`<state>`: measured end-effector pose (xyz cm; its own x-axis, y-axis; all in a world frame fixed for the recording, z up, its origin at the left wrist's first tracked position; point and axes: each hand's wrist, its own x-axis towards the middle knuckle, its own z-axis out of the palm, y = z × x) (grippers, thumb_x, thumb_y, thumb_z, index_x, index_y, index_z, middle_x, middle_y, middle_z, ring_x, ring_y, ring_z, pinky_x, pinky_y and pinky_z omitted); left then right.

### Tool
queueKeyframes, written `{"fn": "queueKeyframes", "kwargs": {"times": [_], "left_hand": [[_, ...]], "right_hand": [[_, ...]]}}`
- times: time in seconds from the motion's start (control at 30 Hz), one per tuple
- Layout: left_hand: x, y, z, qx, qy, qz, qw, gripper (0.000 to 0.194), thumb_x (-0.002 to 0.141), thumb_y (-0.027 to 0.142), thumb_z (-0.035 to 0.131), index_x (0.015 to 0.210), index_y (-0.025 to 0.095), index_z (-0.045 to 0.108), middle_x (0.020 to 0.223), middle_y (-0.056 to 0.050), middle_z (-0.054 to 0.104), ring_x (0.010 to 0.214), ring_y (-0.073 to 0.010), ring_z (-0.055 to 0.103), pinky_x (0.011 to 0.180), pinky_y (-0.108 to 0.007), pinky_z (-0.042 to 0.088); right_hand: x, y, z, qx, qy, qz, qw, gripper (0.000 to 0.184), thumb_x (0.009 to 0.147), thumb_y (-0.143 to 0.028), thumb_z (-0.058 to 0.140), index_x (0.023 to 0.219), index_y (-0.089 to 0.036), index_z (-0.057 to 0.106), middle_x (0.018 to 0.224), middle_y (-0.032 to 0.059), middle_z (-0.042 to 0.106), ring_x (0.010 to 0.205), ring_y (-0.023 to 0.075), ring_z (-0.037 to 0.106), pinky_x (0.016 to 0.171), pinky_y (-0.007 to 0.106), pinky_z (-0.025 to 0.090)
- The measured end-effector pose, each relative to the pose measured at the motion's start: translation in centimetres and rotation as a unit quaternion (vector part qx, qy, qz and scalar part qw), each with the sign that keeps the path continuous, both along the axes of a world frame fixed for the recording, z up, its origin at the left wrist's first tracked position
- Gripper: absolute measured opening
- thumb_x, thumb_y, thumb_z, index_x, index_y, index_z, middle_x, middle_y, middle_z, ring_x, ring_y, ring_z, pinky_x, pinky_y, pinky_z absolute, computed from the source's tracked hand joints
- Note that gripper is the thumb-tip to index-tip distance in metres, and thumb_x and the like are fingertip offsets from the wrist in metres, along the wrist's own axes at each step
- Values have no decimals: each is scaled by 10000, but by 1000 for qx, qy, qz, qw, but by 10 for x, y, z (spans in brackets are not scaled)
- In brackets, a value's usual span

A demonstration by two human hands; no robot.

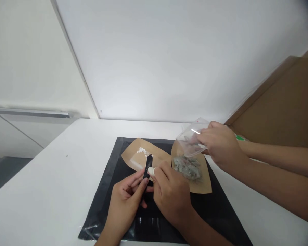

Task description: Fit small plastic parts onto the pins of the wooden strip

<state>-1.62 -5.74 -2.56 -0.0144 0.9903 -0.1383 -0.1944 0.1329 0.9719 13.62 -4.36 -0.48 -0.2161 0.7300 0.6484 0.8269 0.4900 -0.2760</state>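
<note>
A white table runs back to a white wall, with a brown panel closing the right side. On the table lies a glossy black sheet, creased at its near left corner. The table's left edge slants away toward a grey rail and darker floor; a broad stretch of tabletop lies between that edge and the sheet, and a narrower strip runs behind the sheet.

Over the sheet, the left hand has its thumb and fingers closed on a slim black tool with a rounded, pale-rimmed end. The right hand pinches a small white piece against or just beside the tool — contact is hard to tell.

Behind them are 2 brown papers: the left paper bears white bits, the right paper a heap of greyish pieces. A co-worker's hands hold a clear bag over the right paper's far end — those forearms block the right side.
</note>
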Motion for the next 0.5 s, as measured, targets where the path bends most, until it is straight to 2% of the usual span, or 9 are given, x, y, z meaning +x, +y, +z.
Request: {"fn": "queueKeyframes", "kwargs": {"times": [0.17,0.33,0.5], "left_hand": [[-1,1,-1,6,9,8,1000,575,781,488,859,1233,143,774,1096,-168,811,797,-321,808,399,-252,570],[-2,1,-7,3,29,-2,1000,590,807,509,833,1273,156,759,1087,-162,814,779,-297,802,401,-241,561],[-2,-1,-11,33,60,-17,998,540,872,490,779,1302,165,748,1072,-156,817,783,-282,798,420,-232,559]], "right_hand": [[-3,-1,-1,-15,12,-2,1000,241,1007,-151,515,797,-246,587,766,38,579,647,162,543,556,300,358],[-3,-1,-6,-54,28,33,998,268,1005,-154,503,779,-251,610,764,44,578,631,171,545,527,308,349],[0,2,-9,-54,51,15,997,223,1000,-141,546,840,-233,671,841,65,645,761,194,628,609,300,466]]}}
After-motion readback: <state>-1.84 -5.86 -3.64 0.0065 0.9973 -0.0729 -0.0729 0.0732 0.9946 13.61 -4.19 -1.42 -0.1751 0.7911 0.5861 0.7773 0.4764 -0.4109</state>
